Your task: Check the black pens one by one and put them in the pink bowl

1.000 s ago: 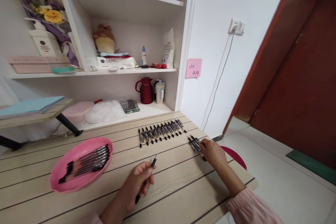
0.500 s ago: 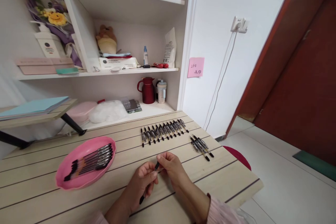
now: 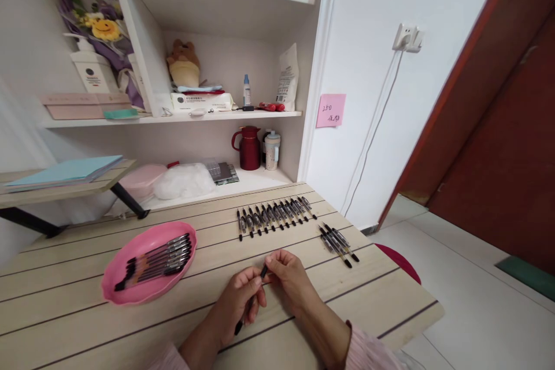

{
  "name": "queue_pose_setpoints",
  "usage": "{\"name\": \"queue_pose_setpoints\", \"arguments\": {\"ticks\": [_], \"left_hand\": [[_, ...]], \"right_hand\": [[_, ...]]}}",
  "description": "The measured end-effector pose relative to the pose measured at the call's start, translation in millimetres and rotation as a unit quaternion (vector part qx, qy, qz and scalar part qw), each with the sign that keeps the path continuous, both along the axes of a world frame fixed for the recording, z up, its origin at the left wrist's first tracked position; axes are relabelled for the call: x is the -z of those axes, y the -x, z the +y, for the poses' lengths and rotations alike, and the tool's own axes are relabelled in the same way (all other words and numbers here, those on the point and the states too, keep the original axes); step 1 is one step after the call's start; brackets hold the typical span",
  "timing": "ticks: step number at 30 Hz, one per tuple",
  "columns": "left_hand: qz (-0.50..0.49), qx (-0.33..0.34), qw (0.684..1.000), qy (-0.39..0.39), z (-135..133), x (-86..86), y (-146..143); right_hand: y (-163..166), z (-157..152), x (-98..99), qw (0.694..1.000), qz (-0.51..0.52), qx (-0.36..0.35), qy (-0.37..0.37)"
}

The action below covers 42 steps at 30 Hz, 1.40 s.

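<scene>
Above the table's front part, my left hand [image 3: 240,303] is closed around the barrel of a pen [image 3: 264,271]. The pen slants, with one black end sticking out below the left palm. At its upper black end, my right hand [image 3: 291,280] pinches with thumb and fingertips. The fingers of both hands nearly meet there and cover much of the barrel. Beyond them lies a row of pen parts [image 3: 277,215], clear barrels with dark ends laid side by side. A smaller group of pen parts and thin refills [image 3: 338,243] rests to the right.
A pink tray [image 3: 108,283] on the left holds several assembled-looking pens [image 3: 167,257] lying side by side. Behind the slatted table [image 3: 208,277] stands a white shelf with a red jug [image 3: 250,149] and a cup [image 3: 272,151]. A small raised stand [image 3: 125,199] occupies the back left.
The whole scene has shifted slightly to the right as my head turned a little left. Both hands keep their hold on the pen, with barely any change in the fingers.
</scene>
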<state>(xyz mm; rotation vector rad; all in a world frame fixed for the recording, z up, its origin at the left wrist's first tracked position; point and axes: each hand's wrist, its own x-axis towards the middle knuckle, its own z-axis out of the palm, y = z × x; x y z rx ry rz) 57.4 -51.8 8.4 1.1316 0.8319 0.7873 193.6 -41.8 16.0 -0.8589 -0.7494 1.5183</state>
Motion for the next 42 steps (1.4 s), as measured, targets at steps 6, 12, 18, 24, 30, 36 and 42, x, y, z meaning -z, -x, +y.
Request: {"name": "queue_pose_setpoints", "arguments": {"ticks": [6,12,18,24,30,36,42], "left_hand": [[0.007,-0.003,1.000,0.001,0,-0.3,0],[0.006,-0.017,1.000,0.000,-2,-2.6,-2],[0.004,-0.017,1.000,0.006,-3,-3.2,-2],[0.010,-0.023,1.000,0.005,-1,-2.4,-2],[0.005,-0.024,1.000,0.003,-1,-1.6,-1],[0.007,-0.001,1.000,0.016,-2,-3.0,1],[0.010,-0.003,0.999,0.032,-3,-6.9,2]], "right_hand": [[0,-1,2.5,0.997,0.063,-0.052,-0.003],[1,-1,3.3,0.995,0.080,-0.065,-0.008],[2,0,5.4,0.997,0.059,-0.045,-0.016],[3,-3,-1.4,0.990,0.128,-0.064,-0.001],[6,-1,2.9,0.997,0.068,-0.037,0.009],[-1,5,1.8,0.992,0.126,-0.020,-0.011],[-25,11,-1.3,0.998,-0.039,0.058,-0.007]]}}
